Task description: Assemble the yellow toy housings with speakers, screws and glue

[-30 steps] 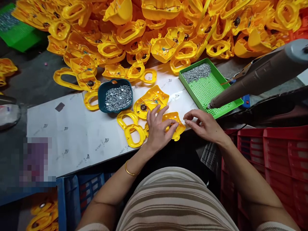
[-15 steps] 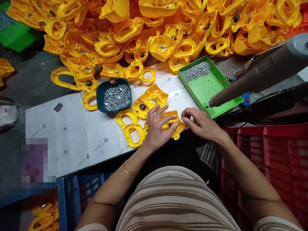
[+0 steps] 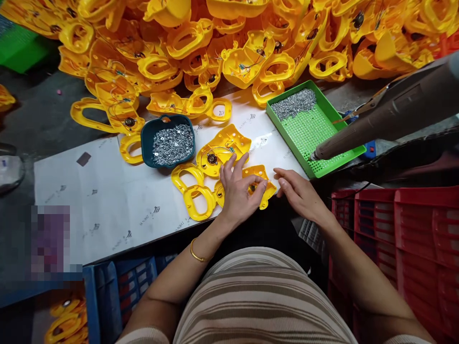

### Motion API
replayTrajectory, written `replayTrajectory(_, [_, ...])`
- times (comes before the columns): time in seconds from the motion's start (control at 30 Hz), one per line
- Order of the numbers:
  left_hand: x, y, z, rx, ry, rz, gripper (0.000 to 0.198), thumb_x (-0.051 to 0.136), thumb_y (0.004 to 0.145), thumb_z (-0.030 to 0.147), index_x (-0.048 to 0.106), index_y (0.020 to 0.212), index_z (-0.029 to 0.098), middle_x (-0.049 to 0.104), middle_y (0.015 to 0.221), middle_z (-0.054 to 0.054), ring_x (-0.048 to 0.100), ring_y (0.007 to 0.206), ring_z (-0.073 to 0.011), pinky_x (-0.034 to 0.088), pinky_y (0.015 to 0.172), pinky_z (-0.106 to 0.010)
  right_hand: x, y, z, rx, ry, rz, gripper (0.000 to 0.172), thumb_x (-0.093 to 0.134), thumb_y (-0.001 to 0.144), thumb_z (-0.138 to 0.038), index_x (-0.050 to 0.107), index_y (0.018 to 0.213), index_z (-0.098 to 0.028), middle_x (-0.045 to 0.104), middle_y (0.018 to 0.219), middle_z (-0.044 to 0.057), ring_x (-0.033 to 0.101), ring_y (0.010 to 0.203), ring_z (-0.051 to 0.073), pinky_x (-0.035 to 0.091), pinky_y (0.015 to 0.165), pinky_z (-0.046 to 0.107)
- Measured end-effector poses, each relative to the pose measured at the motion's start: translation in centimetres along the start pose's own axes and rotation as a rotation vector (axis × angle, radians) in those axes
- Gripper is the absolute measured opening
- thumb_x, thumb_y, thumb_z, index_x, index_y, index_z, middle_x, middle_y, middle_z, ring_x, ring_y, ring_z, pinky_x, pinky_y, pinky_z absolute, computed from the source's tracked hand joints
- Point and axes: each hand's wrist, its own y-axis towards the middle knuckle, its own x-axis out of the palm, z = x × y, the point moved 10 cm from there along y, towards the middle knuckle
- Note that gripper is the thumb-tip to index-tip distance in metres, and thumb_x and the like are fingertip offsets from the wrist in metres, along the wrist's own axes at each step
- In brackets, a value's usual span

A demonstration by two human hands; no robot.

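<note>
My left hand [image 3: 239, 190] lies on a yellow plastic shell [image 3: 263, 184] at the near edge of the white board [image 3: 107, 200], fingers spread and pressing on it. My right hand [image 3: 299, 192] rests just to the right of that shell, fingers stretched out flat with nothing in them. A second yellow shell [image 3: 224, 148] with a small round speaker and wires lies just behind. Two yellow loop handles [image 3: 193, 193] stick out to the left of my left hand.
A teal bowl of small screws [image 3: 172, 142] stands left of the shells. A green tray with screws [image 3: 308, 126] sits at right, a hanging electric screwdriver [image 3: 387, 117] above it. A big heap of yellow shells [image 3: 229, 43] fills the back. Red crates [image 3: 405, 239] stand at right.
My right hand has slid down and slightly right, its fingers flattening away from the shell's edge. My left hand stays on the shell.
</note>
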Motion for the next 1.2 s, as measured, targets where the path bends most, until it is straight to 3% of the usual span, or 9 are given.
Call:
replayTrajectory(0.13, [0.5, -0.1, -0.1, -0.027, 0.033, -0.01, 0.011, 0.068, 0.082, 0.028, 0.071, 0.072, 0.023, 0.05, 0.144, -0.004, 0.028, 0.14, -0.0321, 0.019, 0.114, -0.06, 1.2, -0.2, -0.2, -0.035, 0.024, -0.028, 0.039, 0.035, 0.1, -0.04, 0.052, 0.127, -0.017, 0.06, 0.106, 0.01, 0.062, 0.069, 0.014, 0.051, 0.076, 0.035])
replayTrajectory(0.33, [0.7, 0.0, -0.3, -0.036, 0.033, -0.036, 0.01, 0.069, 0.082, 0.029, 0.072, 0.074, 0.024, 0.05, 0.144, -0.004, 0.029, 0.14, -0.032, 0.019, 0.113, -0.061, 1.8, 0.0, -0.4, -0.056, 0.035, -0.068, 0.04, 0.036, 0.1, -0.039, 0.055, 0.126, -0.017, 0.061, 0.101, 0.01, 0.061, 0.085, 0.019, 0.05, 0.08, 0.036])
replayTrajectory(0.57, [0.9, 0.0, -0.2, -0.041, 0.057, -0.047, 0.012, 0.068, 0.083, 0.03, 0.072, 0.073, 0.024, 0.051, 0.143, -0.004, 0.03, 0.139, -0.0337, 0.018, 0.112, -0.063, 2.0, -0.1, -0.5, -0.043, 0.033, -0.076, 0.041, 0.036, 0.099, -0.038, 0.058, 0.125, -0.015, 0.061, 0.1, 0.01, 0.062, 0.083, 0.019, 0.05, 0.08, 0.037])
replayTrajectory(0.63, [1.0, 0.0, -0.1, -0.027, 0.062, -0.044, 0.012, 0.068, 0.083, 0.03, 0.072, 0.073, 0.024, 0.051, 0.143, -0.004, 0.03, 0.139, -0.0333, 0.017, 0.113, -0.062, 2.0, 0.1, -0.2, -0.001, 0.092, -0.072, 0.042, 0.038, 0.098, -0.04, 0.058, 0.123, -0.014, 0.061, 0.096, 0.01, 0.062, 0.076, 0.017, 0.051, 0.075, 0.035])
replayTrajectory(0.73, [0.9, -0.1, 0.1, -0.001, 0.047, -0.034, 0.011, 0.068, 0.083, 0.028, 0.072, 0.073, 0.024, 0.055, 0.138, -0.004, 0.033, 0.137, -0.0324, 0.016, 0.113, -0.061, 2.8, 0.5, 0.8, 0.133, 0.27, -0.158, 0.046, 0.041, 0.095, -0.05, 0.06, 0.118, -0.014, 0.061, 0.079, 0.004, 0.059, 0.061, 0.015, 0.049, 0.051, 0.027])
replayTrajectory(0.8, [0.6, -0.4, 0.2, 0.008, 0.023, -0.024, 0.011, 0.068, 0.083, 0.026, 0.071, 0.073, 0.024, 0.06, 0.131, -0.004, 0.038, 0.133, -0.0311, 0.017, 0.113, -0.06, 3.7, 0.7, 0.8, 0.175, 0.372, -0.251, 0.046, 0.044, 0.093, -0.054, 0.062, 0.112, -0.017, 0.059, 0.074, 0.002, 0.059, 0.059, 0.015, 0.044, 0.041, 0.022])
replayTrajectory(0.87, [0.0, -0.8, 0.3, 0.008, 0.0, -0.005, 0.011, 0.067, 0.083, 0.025, 0.071, 0.074, 0.023, 0.062, 0.124, -0.005, 0.044, 0.126, -0.029, 0.021, 0.112, -0.058, 4.4, 0.8, 0.6, 0.182, 0.42, -0.291, 0.043, 0.047, 0.091, -0.054, 0.063, 0.108, -0.018, 0.06, 0.079, 0.002, 0.058, 0.058, 0.012, 0.045, 0.04, 0.02])
replayTrajectory(1.0, [-1.1, -2.2, -0.1, -0.04, -0.023, 0.009, 0.008, 0.067, 0.084, 0.023, 0.071, 0.077, 0.023, 0.061, 0.122, -0.005, 0.05, 0.116, -0.0254, 0.034, 0.104, -0.05, 5.9, 0.4, 0.6, 0.21, 0.505, -0.3, 0.044, 0.051, 0.09, -0.053, 0.058, 0.114, -0.016, 0.061, 0.086, 0.003, 0.054, 0.055, 0.009, 0.048, 0.045, 0.021])
replayTrajectory(1.2, [-2.5, -3.8, -0.8, -0.042, -0.029, 0.018, 0.008, 0.067, 0.085, 0.024, 0.073, 0.081, 0.024, 0.061, 0.122, -0.006, 0.05, 0.111, -0.0252, 0.038, 0.096, -0.046, 7.7, -0.5, 0.0, 0.167, 0.558, -0.266, 0.046, 0.052, 0.091, -0.053, 0.052, 0.119, -0.017, 0.056, 0.087, 0.002, 0.054, 0.057, 0.009, 0.046, 0.048, 0.023])
